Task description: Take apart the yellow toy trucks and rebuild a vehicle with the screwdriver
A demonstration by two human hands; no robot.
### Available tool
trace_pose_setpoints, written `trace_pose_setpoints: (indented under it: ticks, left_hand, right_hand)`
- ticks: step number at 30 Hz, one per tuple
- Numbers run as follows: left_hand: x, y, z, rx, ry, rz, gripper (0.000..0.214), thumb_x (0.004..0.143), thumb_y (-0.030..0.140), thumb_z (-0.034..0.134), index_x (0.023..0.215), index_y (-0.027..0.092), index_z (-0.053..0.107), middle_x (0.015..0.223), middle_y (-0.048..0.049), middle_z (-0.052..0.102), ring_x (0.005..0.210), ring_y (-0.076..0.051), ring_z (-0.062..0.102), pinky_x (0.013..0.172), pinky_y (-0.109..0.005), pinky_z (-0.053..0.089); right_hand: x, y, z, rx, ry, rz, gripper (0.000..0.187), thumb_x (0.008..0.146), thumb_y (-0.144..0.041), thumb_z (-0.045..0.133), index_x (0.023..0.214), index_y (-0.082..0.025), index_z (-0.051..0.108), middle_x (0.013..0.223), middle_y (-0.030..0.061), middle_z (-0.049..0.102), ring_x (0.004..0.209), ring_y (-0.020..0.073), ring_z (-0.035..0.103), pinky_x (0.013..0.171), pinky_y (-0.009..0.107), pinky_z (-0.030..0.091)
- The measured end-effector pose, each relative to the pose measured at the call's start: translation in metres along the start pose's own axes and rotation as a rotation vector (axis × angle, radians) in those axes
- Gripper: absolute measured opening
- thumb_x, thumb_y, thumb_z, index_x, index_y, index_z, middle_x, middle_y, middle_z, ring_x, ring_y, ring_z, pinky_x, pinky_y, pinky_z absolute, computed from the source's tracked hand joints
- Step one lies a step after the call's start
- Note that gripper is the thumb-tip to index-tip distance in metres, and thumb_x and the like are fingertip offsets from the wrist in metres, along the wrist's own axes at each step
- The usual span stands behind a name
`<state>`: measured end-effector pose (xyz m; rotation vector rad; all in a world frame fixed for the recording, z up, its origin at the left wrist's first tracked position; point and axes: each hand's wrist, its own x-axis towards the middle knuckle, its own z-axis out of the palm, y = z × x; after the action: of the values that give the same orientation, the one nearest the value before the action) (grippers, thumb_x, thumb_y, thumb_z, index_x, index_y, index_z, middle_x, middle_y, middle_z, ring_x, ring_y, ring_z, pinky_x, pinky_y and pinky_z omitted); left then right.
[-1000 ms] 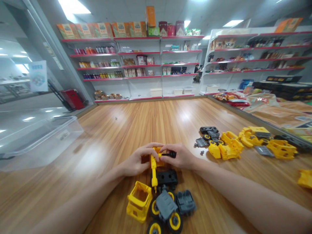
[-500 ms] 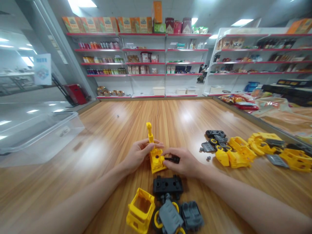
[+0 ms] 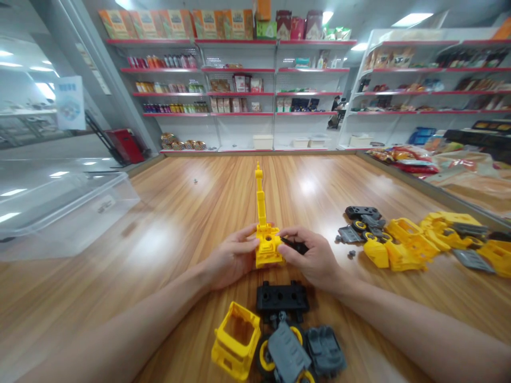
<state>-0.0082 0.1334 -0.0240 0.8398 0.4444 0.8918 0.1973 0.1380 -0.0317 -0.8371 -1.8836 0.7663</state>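
My left hand grips a yellow toy crane body by its left side, thumb on top. Its long boom points away from me over the table. In my right hand is a small black screwdriver, its handle between thumb and fingers and its front end at the crane body's right side; the tip is hidden. Just nearer to me lie a black chassis plate, a yellow cab shell, a grey-and-black wheeled base and a grey seat piece.
On the right side of the table sit several yellow toy shells and black and grey parts. A small grey piece lies beside them. A clear plastic bin stands at left. Stocked shelves rise beyond the table.
The crane body has turned so the boom now points straight away and shows at full length. Both hands have shifted slightly right in view, and the camera has tilted.
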Motion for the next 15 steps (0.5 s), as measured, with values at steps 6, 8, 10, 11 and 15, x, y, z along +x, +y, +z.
trace_pose_setpoints:
  ticks: [6,8,10,11,15]
  left_hand:
    - [0.001,-0.001,-0.006,0.104,0.127,0.080,0.034,0.087,0.011,0.060,0.121,0.017,0.057,0.117,-0.0130,0.067,0.104,-0.025,0.066,0.087,-0.038,0.054]
    - [0.003,-0.001,-0.007,0.106,0.163,0.111,0.033,0.086,0.011,0.062,0.118,0.016,0.057,0.115,-0.0122,0.068,0.101,-0.023,0.067,0.088,-0.038,0.054]
    - [0.005,0.000,-0.005,0.099,0.199,0.136,0.035,0.085,0.012,0.064,0.119,0.017,0.056,0.114,-0.0113,0.068,0.098,-0.022,0.068,0.088,-0.038,0.054]
    - [0.005,0.000,-0.004,0.098,0.214,0.145,0.037,0.084,0.012,0.065,0.119,0.018,0.056,0.114,-0.0108,0.068,0.097,-0.021,0.068,0.088,-0.038,0.053]
    - [0.005,0.000,-0.003,0.104,0.233,0.151,0.037,0.084,0.012,0.067,0.119,0.017,0.057,0.114,-0.0109,0.068,0.095,-0.019,0.068,0.089,-0.036,0.053]
  right_hand:
    - [0.000,0.003,-0.008,-0.009,0.034,0.016,0.023,0.099,-0.028,0.042,0.106,-0.019,0.062,0.070,-0.0011,0.060,0.063,0.0125,0.057,0.059,0.024,0.047]
    - [0.001,0.003,-0.011,-0.032,0.061,-0.002,0.022,0.098,-0.025,0.045,0.106,-0.019,0.065,0.079,0.0015,0.063,0.073,0.0143,0.060,0.067,0.027,0.048]
    - [0.002,0.001,-0.012,-0.065,0.072,-0.036,0.022,0.095,-0.024,0.051,0.109,-0.021,0.068,0.089,0.0037,0.065,0.081,0.0160,0.060,0.073,0.029,0.047]
    - [0.002,0.000,-0.012,-0.086,0.071,-0.054,0.023,0.095,-0.025,0.053,0.111,-0.022,0.069,0.091,0.0041,0.064,0.082,0.0162,0.060,0.073,0.029,0.047]
    - [0.002,-0.002,-0.010,-0.163,0.046,-0.107,0.031,0.097,-0.021,0.047,0.122,-0.022,0.064,0.097,0.0069,0.059,0.088,0.0174,0.059,0.076,0.031,0.049]
